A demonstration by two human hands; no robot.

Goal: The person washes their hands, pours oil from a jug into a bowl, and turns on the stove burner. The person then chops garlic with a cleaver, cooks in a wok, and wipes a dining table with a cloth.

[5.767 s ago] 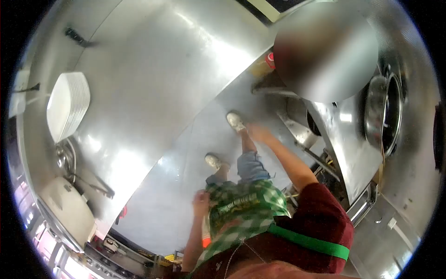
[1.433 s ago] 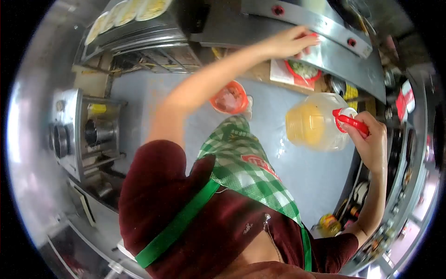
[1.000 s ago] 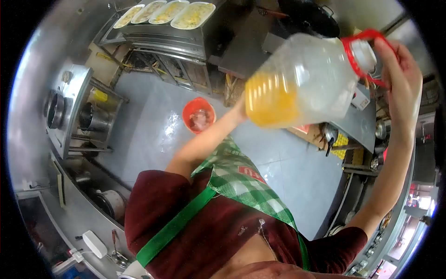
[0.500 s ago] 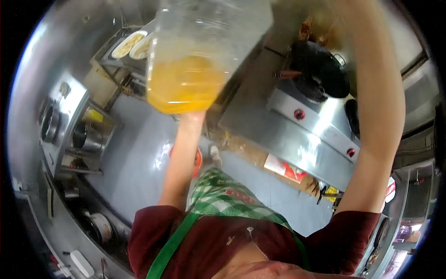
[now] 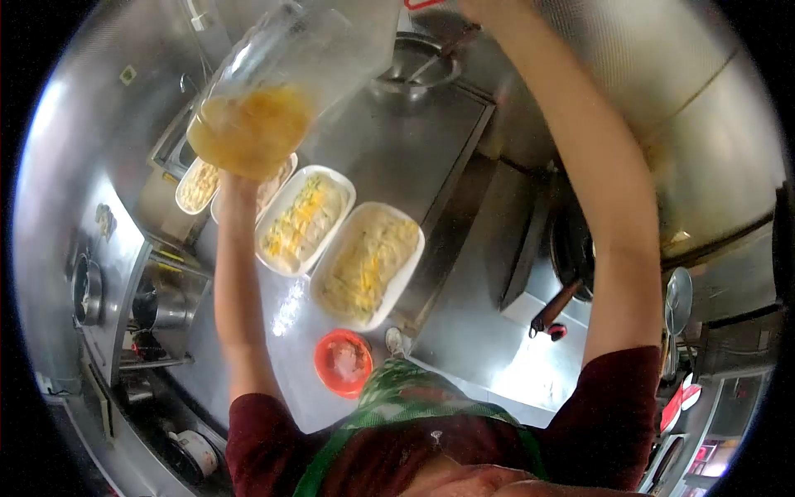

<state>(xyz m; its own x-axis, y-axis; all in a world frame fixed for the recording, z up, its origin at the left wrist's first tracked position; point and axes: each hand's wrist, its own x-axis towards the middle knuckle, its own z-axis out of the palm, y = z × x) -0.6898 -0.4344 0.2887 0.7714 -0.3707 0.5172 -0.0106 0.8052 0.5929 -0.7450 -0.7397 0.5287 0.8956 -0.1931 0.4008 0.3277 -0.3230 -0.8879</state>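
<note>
A large clear plastic oil jug [image 5: 257,108] is held up at the upper left, tilted, with yellow oil pooled in its lower end. My left hand [image 5: 239,179] supports the base from below; the jug hides most of its fingers. At the top edge, my right hand [image 5: 497,10] is by the jug's red handle [image 5: 423,3] and seems closed on it, though the frame cuts off its fingers. Beneath the jug stand white oblong dishes of pale food, among them one with yellow and green bits [image 5: 305,219] and a nearer one [image 5: 369,265].
A steel basin [image 5: 416,62] with a ladle stands on the steel counter [image 5: 389,137]. To the right, a black wok [image 5: 571,244] sits on the stove, its handle pointing toward me. An orange bucket [image 5: 343,363] is low by my feet. Shelves with pots line the left.
My view has swung right, bringing the near dishes, basin and orange bucket into sight. The jug now appears farther left and more tilted, and my right hand has come into the frame's top.
</note>
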